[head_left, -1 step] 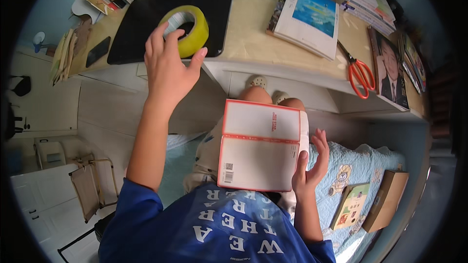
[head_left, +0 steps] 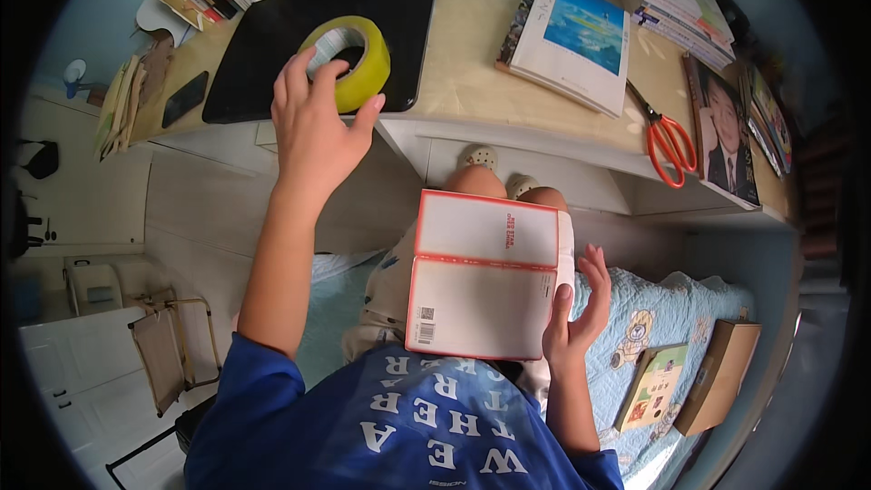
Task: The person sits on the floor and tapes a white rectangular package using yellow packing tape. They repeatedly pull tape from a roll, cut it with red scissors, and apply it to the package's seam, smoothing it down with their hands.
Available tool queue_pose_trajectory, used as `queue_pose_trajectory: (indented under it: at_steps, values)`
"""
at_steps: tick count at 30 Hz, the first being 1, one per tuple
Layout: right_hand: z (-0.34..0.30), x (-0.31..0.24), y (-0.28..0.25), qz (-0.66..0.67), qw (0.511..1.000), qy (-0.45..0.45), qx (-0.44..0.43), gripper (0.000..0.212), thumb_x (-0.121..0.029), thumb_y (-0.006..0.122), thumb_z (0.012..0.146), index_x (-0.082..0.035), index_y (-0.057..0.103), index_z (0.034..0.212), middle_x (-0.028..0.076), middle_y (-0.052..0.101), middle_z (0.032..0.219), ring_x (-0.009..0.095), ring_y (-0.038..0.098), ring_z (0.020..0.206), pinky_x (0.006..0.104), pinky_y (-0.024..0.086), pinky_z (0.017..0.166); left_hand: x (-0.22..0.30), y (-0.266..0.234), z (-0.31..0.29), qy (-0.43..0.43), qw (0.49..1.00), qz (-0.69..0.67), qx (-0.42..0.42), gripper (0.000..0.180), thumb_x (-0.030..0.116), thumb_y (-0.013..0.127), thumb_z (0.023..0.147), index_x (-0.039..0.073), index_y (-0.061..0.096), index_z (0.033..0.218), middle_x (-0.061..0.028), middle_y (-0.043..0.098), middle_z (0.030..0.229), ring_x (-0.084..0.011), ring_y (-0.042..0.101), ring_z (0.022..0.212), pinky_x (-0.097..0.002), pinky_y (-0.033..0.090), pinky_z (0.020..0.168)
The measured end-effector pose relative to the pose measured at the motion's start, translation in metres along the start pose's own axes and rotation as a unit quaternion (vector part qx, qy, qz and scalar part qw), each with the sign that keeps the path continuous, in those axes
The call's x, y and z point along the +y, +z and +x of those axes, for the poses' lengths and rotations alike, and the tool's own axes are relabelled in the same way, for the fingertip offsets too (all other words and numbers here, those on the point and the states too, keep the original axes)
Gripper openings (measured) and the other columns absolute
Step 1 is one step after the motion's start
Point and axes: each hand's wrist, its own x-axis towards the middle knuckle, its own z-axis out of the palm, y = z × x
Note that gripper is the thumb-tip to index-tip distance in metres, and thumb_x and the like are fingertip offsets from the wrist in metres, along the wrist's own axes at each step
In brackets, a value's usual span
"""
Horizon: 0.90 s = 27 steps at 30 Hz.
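Note:
A wide roll of yellow tape (head_left: 375, 78) rests on a flat black case or laptop (head_left: 259, 41) on the desk. My left hand (head_left: 313, 122) reaches over its near left side, index fingertip at the hole and thumb by the outer wall. The fingers are spread; a firm grip does not show. Across my lap lies a white book with red borders (head_left: 481, 308), cover side up. My right hand (head_left: 581, 313) is beside its right edge, fingers apart, the thumb against or just over that edge.
Red-handled scissors (head_left: 671, 147) jut past the desk's front edge. Near them are a book with a blue picture (head_left: 576, 41), a magazine (head_left: 723, 132) and a book stack (head_left: 685, 9). A dark phone (head_left: 185, 98) lies at left. On the quilted bed (head_left: 626, 308) sit a booklet (head_left: 655, 386) and a cardboard box (head_left: 719, 377).
The whole view has shifted very slightly, with the scene a little lower. Both hands, the tape and the book keep their places.

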Motion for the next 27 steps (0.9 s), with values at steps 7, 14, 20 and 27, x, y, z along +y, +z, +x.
queue_pose_trajectory:
  at_steps: [7, 14, 20, 27]
  values:
    - [-0.01, 0.004, -0.003, 0.011, 1.0, 0.016, 0.002, 0.024, -0.014, 0.065, 0.094, 0.004, 0.06, 0.109, 0.025, 0.064, 0.124, 0.04, 0.061, 0.117, 0.0449, 0.046, 0.101, 0.01, -0.02, -0.024, 0.003, 0.967, -0.253, -0.027, 0.03, 0.022, 0.075, 0.086, -0.002, 0.064, 0.1, -0.018, 0.055, 0.129, -0.038, 0.048, 0.131, -0.0541, 0.027, 0.115]
    - [0.021, -0.033, -0.014, 0.312, 0.948, 0.013, -0.061, 0.053, -0.024, 0.072, 0.089, 0.008, 0.056, 0.127, 0.024, 0.062, 0.127, 0.034, 0.06, 0.118, 0.0429, 0.046, 0.103, 0.087, -0.081, -0.081, 0.025, 0.832, -0.514, -0.204, 0.036, 0.034, 0.075, 0.086, 0.001, 0.063, 0.091, -0.0136, 0.061, 0.108, -0.0361, 0.053, 0.123, -0.0586, 0.016, 0.119]
    - [0.042, -0.059, -0.025, 0.21, 0.972, -0.069, -0.085, 0.046, -0.015, 0.079, 0.08, 0.005, 0.067, 0.12, 0.024, 0.063, 0.128, 0.034, 0.065, 0.112, 0.0396, 0.051, 0.096, 0.107, -0.077, -0.095, 0.056, 0.821, -0.518, -0.235, 0.035, 0.033, 0.077, 0.086, 0.002, 0.062, 0.09, -0.0119, 0.063, 0.103, -0.0359, 0.057, 0.115, -0.0606, 0.02, 0.118]
    - [0.026, -0.052, -0.022, 0.216, 0.973, -0.024, -0.082, 0.027, -0.001, 0.082, 0.078, 0.001, 0.074, 0.104, 0.016, 0.071, 0.112, 0.028, 0.069, 0.097, 0.0345, 0.054, 0.086, 0.102, -0.073, -0.094, 0.077, 0.841, -0.473, -0.251, 0.032, 0.03, 0.077, 0.085, 0.002, 0.062, 0.089, -0.0114, 0.063, 0.102, -0.0344, 0.058, 0.112, -0.059, 0.021, 0.117]
